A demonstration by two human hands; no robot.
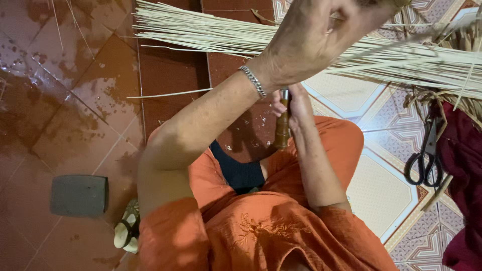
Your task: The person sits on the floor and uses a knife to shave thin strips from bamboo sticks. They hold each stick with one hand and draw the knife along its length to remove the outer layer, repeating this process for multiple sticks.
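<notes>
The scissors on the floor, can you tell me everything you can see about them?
The scissors lie flat on the patterned floor tiles, off to the right, beside a dark red cloth. They look like metal, with grey blades and two black loop handles. The blades are nearly shut and point up toward a tangle of dry straw-coloured fibre, which hides the tips. The handles point toward the person. No hand touches them.

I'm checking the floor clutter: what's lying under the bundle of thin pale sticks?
Under the sticks are red tiles and patterned tiles. The left hand covers the middle, so what lies there cannot be seen.
</notes>
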